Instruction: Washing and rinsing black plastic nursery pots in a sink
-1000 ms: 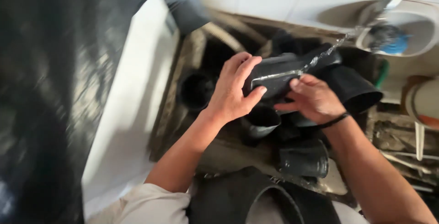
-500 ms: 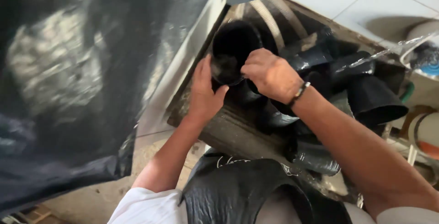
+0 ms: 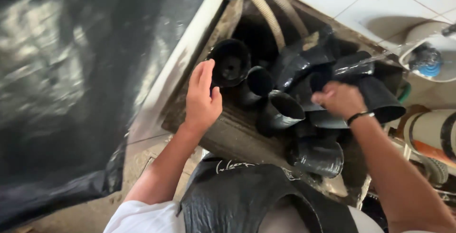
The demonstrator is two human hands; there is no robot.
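A heap of wet black plastic pots (image 3: 304, 78) fills a grimy trough (image 3: 237, 135) in front of me. My left hand (image 3: 202, 97) is held open with fingers apart, just left of a round black pot (image 3: 229, 64) lying on its side with its mouth toward me; the hand holds nothing. My right hand (image 3: 339, 100), with a dark band at the wrist, is blurred and curled against a pot in the middle of the heap. Whether it grips that pot is unclear. A thin stream of water (image 3: 380, 57) falls onto the pots at the right.
A black plastic sheet (image 3: 71, 71) covers the left side. White tiles (image 3: 361, 0) rise behind the trough. A white basin with a blue object (image 3: 427, 62) sits at the right, above a pale pipe with an orange band (image 3: 432, 133). A ribbed hose (image 3: 270, 19) runs into the trough. I wear a black apron (image 3: 247, 199).
Both hands have let go of the round pot, which now lies at the left of the heap. My left hand opened beside it; my right hand swung right into the pile.
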